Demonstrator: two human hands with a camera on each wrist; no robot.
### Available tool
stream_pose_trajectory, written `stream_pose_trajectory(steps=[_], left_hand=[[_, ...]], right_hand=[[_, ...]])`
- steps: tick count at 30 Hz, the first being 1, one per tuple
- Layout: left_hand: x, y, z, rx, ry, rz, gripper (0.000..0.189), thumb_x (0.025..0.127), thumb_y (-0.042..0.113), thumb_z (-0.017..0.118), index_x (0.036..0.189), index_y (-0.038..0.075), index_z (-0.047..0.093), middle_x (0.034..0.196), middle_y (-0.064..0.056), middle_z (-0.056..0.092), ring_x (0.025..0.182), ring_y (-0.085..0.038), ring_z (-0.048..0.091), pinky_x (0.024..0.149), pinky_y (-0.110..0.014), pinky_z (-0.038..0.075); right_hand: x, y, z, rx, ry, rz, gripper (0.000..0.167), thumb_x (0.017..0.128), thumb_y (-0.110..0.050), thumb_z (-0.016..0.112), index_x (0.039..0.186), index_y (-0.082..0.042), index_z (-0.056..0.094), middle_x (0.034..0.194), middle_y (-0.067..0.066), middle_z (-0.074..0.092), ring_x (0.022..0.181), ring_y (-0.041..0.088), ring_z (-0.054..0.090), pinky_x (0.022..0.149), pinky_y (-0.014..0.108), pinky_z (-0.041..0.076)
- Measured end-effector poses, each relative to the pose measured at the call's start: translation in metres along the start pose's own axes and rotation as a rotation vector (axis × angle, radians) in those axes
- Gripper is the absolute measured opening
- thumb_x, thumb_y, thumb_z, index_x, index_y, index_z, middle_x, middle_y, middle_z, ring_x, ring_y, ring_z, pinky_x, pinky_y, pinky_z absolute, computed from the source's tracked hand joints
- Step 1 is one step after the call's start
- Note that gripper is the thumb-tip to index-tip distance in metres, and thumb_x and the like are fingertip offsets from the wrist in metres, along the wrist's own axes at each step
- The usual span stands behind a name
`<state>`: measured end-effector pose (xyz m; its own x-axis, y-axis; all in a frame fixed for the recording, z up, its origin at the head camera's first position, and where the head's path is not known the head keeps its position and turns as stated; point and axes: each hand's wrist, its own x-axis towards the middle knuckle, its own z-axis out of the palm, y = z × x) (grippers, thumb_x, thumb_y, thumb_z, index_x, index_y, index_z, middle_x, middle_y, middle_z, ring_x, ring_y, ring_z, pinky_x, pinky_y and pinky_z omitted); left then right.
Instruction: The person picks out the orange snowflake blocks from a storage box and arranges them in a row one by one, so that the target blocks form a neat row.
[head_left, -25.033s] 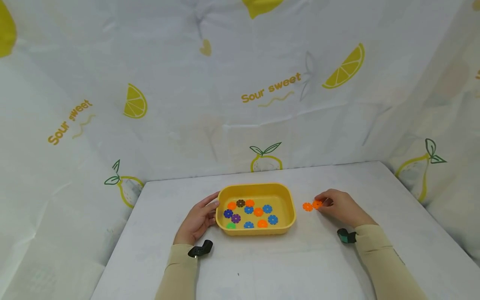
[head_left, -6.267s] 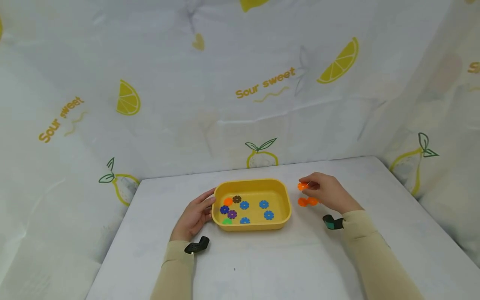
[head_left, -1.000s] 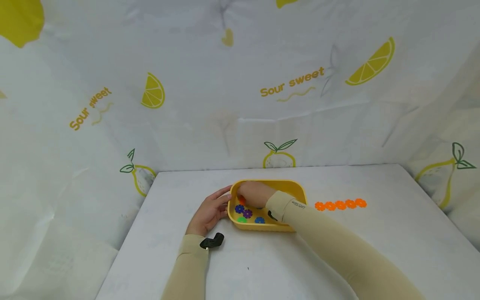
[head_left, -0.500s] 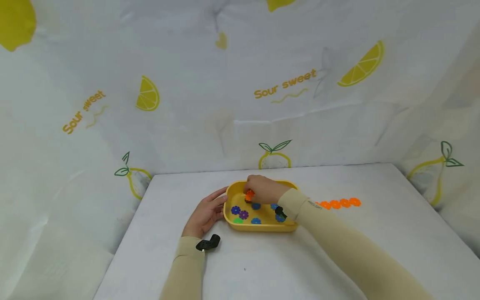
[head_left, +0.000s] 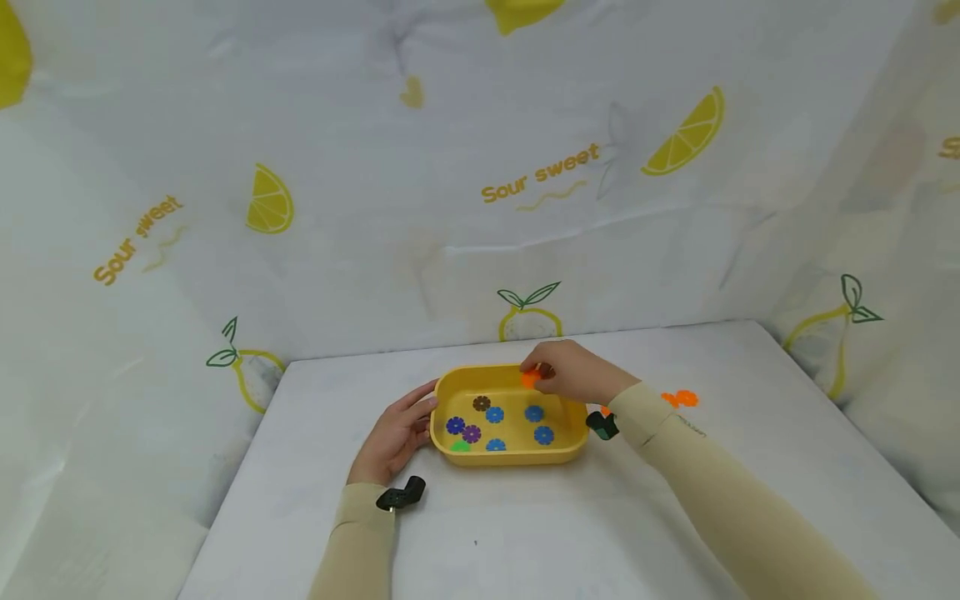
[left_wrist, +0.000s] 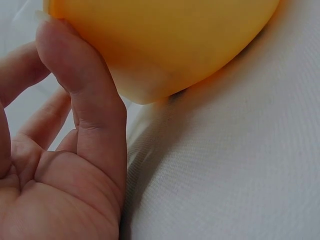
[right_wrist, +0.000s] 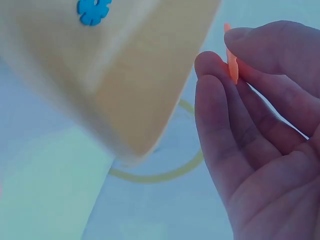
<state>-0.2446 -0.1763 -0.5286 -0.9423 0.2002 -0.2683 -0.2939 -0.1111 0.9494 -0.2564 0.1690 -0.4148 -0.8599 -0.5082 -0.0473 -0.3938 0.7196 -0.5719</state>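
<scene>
A yellow plastic tray [head_left: 510,459] stands mid-table in the head view. My left hand [head_left: 390,437] holds its left end, thumb at the rim; the left wrist view shows the thumb [left_wrist: 87,80] against the yellow wall. Over the tray's back right part, my right hand [head_left: 585,372] pinches an orange flower-shaped snowflake disc [head_left: 530,380] between thumb and fingers. The right wrist view has this disc [right_wrist: 232,62] edge-on. Inside the tray lie several blue discs [head_left: 534,413], a brown disc [head_left: 482,403], a purple disc [head_left: 471,434] and a green disc [head_left: 461,447].
Right of the tray, a row of orange discs [head_left: 686,398] lies on the white-covered table [head_left: 525,533], partly hidden by my right forearm. A lemon-print curtain [head_left: 375,275] hangs behind the table. Both wrists wear black camera mounts [head_left: 401,494].
My right hand took an orange disc from the tray's left part, lifted it and carried it right. Over the longer span, orange discs left the tray and a row formed on the table.
</scene>
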Motion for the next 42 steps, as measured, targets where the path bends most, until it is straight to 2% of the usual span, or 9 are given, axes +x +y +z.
stream_pose_trajectory(steps=[3,10,14,20,25,34,37,42], left_hand=[[0.000,0.001,0.001,-0.011,-0.001,-0.005,0.051,0.103,0.037,0.075,0.152,0.029,0.063,0.134,-0.009,0.070,0.092,-0.016,0.066,0.076,-0.025,0.059],[-0.002,0.002,0.004,0.001,0.011,-0.005,0.052,0.104,0.037,0.073,0.154,0.027,0.061,0.128,-0.008,0.072,0.089,-0.014,0.066,0.075,-0.024,0.059],[-0.003,0.003,0.004,-0.002,0.014,-0.006,0.052,0.105,0.035,0.072,0.155,0.025,0.061,0.126,-0.007,0.073,0.089,-0.013,0.067,0.074,-0.025,0.059],[-0.003,0.002,0.003,-0.005,0.015,-0.018,0.051,0.103,0.038,0.074,0.152,0.029,0.063,0.135,-0.008,0.070,0.094,-0.016,0.067,0.076,-0.025,0.059],[-0.004,0.002,0.003,0.011,0.020,-0.014,0.056,0.101,0.043,0.077,0.153,0.030,0.062,0.141,-0.009,0.067,0.096,-0.017,0.066,0.076,-0.024,0.059],[-0.004,0.000,0.002,0.003,0.035,-0.026,0.052,0.102,0.040,0.075,0.152,0.032,0.062,0.140,-0.010,0.068,0.094,-0.017,0.066,0.075,-0.024,0.059],[-0.004,0.001,0.003,0.012,0.030,-0.022,0.053,0.102,0.040,0.075,0.153,0.031,0.061,0.142,-0.010,0.067,0.095,-0.017,0.066,0.075,-0.024,0.059],[-0.005,0.001,0.004,0.010,0.042,-0.027,0.052,0.103,0.039,0.075,0.152,0.031,0.062,0.143,-0.009,0.067,0.096,-0.017,0.065,0.076,-0.024,0.059]], right_hand=[[-0.014,0.013,-0.003,0.042,0.056,0.034,0.031,0.101,-0.012,0.076,0.132,-0.011,0.075,0.125,0.001,0.075,0.108,0.020,0.066,0.096,0.038,0.061],[-0.050,0.047,-0.009,0.110,0.179,0.088,0.032,0.102,-0.013,0.074,0.134,-0.011,0.074,0.129,0.005,0.075,0.112,0.023,0.069,0.099,0.046,0.061],[-0.070,0.069,-0.013,0.122,0.233,0.159,0.033,0.102,-0.015,0.073,0.136,-0.011,0.073,0.131,0.008,0.074,0.113,0.026,0.070,0.100,0.049,0.061],[-0.101,0.103,-0.018,0.136,0.286,0.245,0.039,0.103,-0.020,0.074,0.141,-0.013,0.071,0.137,0.011,0.071,0.119,0.032,0.068,0.096,0.047,0.062],[-0.122,0.125,-0.022,0.130,0.323,0.282,0.042,0.104,-0.024,0.073,0.144,-0.012,0.068,0.140,0.013,0.070,0.122,0.035,0.065,0.096,0.048,0.058],[-0.144,0.153,-0.025,0.089,0.374,0.323,0.043,0.104,-0.026,0.073,0.144,-0.009,0.069,0.140,0.019,0.069,0.119,0.038,0.066,0.097,0.051,0.056],[-0.151,0.162,-0.026,0.082,0.385,0.333,0.044,0.104,-0.025,0.073,0.144,-0.008,0.068,0.141,0.021,0.068,0.121,0.040,0.065,0.099,0.056,0.056],[-0.159,0.173,-0.027,0.051,0.404,0.344,0.044,0.104,-0.023,0.072,0.144,-0.006,0.067,0.138,0.024,0.069,0.119,0.042,0.065,0.096,0.055,0.056]])
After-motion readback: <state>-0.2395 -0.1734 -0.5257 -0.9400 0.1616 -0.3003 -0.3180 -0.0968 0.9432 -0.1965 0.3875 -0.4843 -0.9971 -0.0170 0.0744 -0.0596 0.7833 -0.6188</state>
